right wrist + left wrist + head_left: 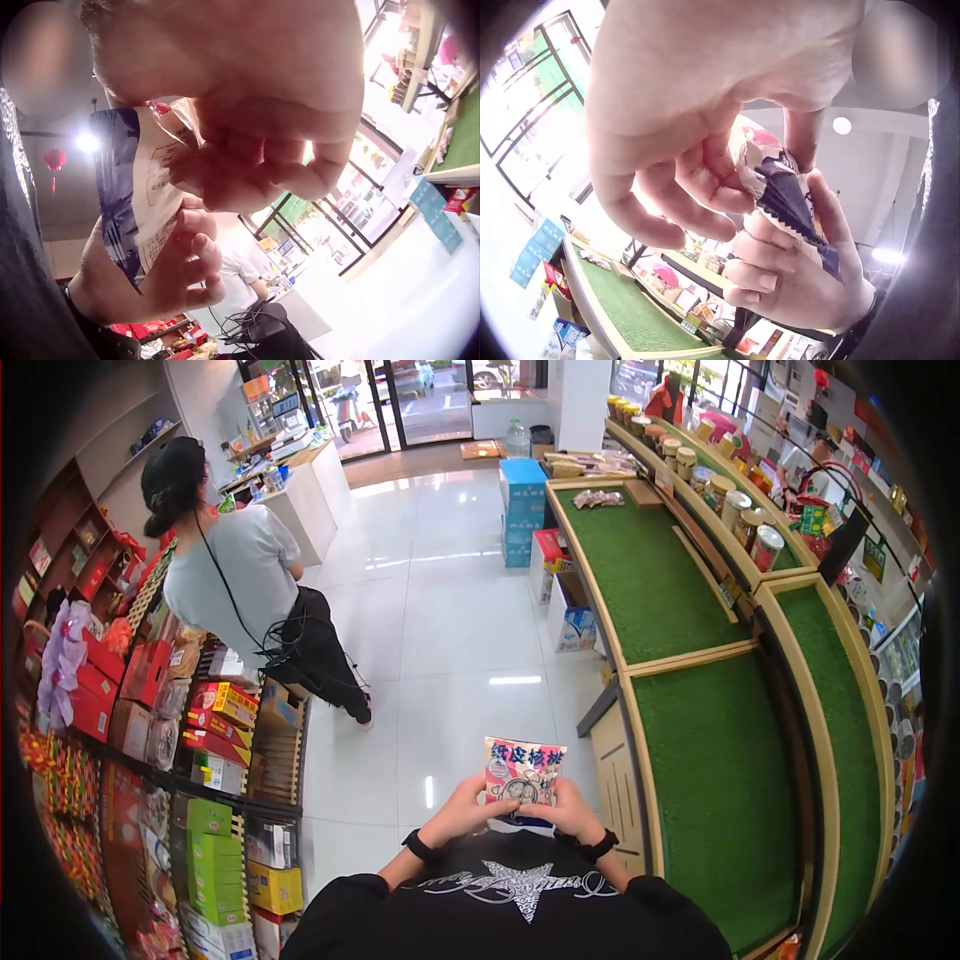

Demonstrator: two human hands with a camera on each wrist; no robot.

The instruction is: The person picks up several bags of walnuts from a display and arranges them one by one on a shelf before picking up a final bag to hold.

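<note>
A small snack bag [524, 768], pink and cream with dark Chinese lettering and a cartoon drawing, is held up in front of the chest. My left hand [458, 812] pinches its left side, thumb across the front. On the other side my right hand [577, 815] grips it the same way. The left wrist view shows the dark blue crimped edge of the bag [787, 195] between both hands, fingers curled behind it. Printed text on the cream back of the bag [156, 191] appears in the right wrist view.
Green-lined display stands [715, 770] run along the right, with jars [765, 547] on the upper shelf. Shelves of boxed goods [215, 850] line the left. Another person [235, 560] stands ahead at left, beside a white counter [305, 500]. Blue boxes [522, 510] are stacked on the tiled floor.
</note>
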